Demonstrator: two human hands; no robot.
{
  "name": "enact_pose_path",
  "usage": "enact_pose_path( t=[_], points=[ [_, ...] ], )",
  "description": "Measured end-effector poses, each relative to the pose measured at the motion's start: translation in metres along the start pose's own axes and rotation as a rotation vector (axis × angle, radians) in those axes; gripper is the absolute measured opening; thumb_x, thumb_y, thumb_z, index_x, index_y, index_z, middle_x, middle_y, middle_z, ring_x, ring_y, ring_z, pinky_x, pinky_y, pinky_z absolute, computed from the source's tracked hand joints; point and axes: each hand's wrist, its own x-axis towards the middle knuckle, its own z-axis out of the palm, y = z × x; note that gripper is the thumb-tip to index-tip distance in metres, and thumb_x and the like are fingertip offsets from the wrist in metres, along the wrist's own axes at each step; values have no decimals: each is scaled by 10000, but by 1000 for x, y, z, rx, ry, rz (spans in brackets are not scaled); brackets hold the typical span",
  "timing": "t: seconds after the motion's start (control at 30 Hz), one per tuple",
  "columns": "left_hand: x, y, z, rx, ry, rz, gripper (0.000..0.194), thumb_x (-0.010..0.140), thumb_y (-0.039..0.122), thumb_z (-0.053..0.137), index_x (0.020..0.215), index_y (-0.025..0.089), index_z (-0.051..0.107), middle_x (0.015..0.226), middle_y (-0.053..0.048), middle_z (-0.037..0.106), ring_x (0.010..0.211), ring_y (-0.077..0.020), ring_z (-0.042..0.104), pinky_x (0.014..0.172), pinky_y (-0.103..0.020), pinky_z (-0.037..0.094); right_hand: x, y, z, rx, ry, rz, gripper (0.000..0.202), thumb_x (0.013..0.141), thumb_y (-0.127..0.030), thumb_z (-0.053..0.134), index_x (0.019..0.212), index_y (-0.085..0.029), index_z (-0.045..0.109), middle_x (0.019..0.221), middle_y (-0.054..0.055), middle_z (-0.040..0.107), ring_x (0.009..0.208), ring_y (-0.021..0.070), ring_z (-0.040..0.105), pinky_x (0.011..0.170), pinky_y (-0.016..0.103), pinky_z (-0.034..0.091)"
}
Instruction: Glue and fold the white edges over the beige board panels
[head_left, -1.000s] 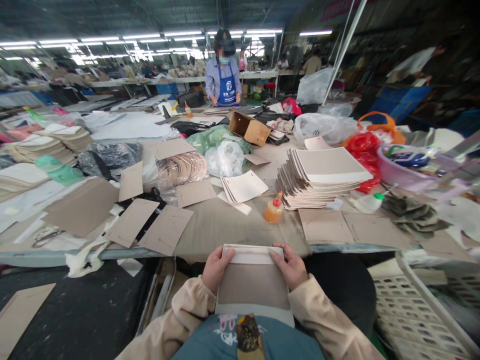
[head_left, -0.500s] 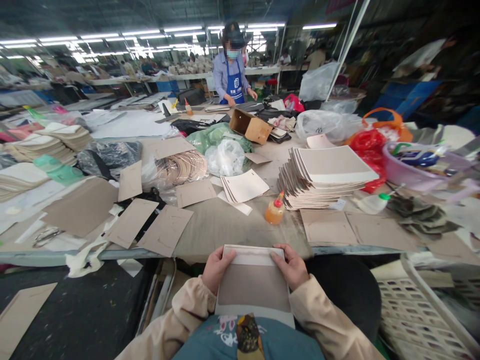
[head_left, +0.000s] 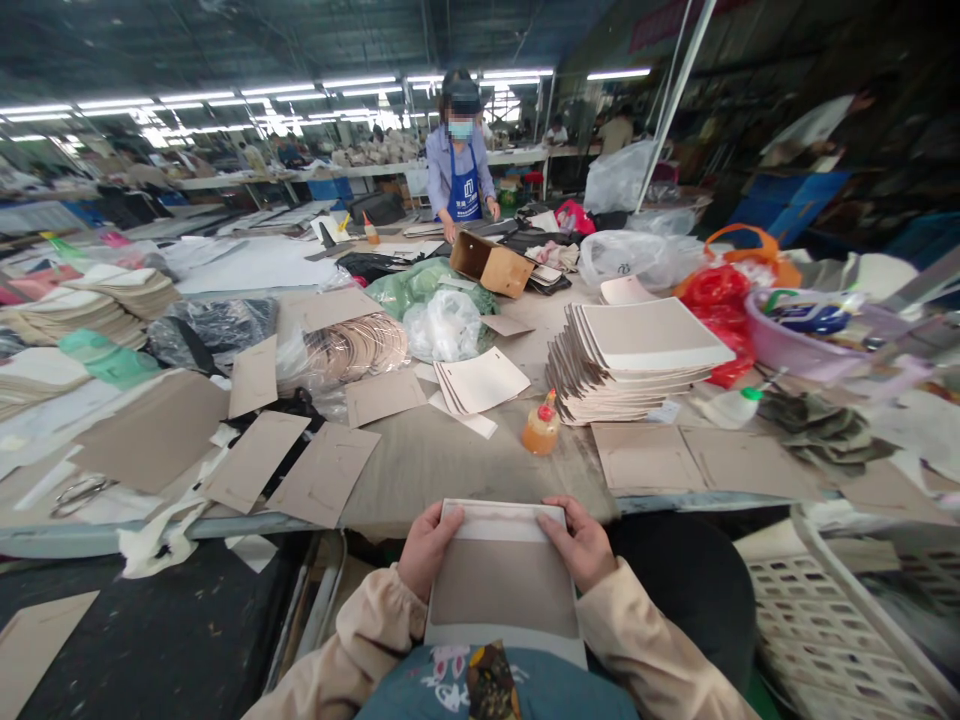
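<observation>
A flat rectangular panel (head_left: 502, 585), taupe in the middle with pale borders, lies over my lap at the table's front edge. My left hand (head_left: 429, 545) grips its upper left corner, thumb on top and fingers underneath. At the upper right corner my right hand (head_left: 579, 540) pinches it the same way. Beyond the panel stands a small bottle of amber liquid (head_left: 541, 428) with a red cap. Behind that bottle rises a fanned stack of similar panels (head_left: 649, 340). What lies under the held panel is hidden.
Loose taupe pieces (head_left: 324, 474) lie along the left front edge, near scissors (head_left: 79, 495). A lilac basin (head_left: 799, 345) and a green-capped bottle (head_left: 733, 408) are at right. A white plastic crate (head_left: 840, 620) stands below. Across the table, a person in a blue apron (head_left: 465, 180) works.
The camera view has shifted slightly, so the table appears a little lower and further left. Both hands keep the same hold on the panel.
</observation>
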Motion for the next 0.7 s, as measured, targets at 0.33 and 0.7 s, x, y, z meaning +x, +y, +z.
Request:
enact_pose_path(
  t=[0.33, 0.7],
  points=[
    [1, 0, -2, 3, -18, 23, 381, 721, 477, 656, 848, 123, 600, 683, -14, 603, 585, -122, 528, 555, -227, 409, -2, 12, 11, 57, 10, -35, 581, 673, -630, 590, 1054, -192, 554, 816, 53, 679, 734, 230, 622, 654, 335, 508],
    [0, 0, -1, -14, -5, 13, 392, 704, 482, 671, 853, 124, 612, 692, -17, 611, 595, -124, 532, 569, -228, 413, -3, 17, 9, 130, -4, -63, 542, 726, -539, 598, 1133, -184, 542, 900, 56, 682, 862, 233, 618, 787, 333, 480]
  ],
)
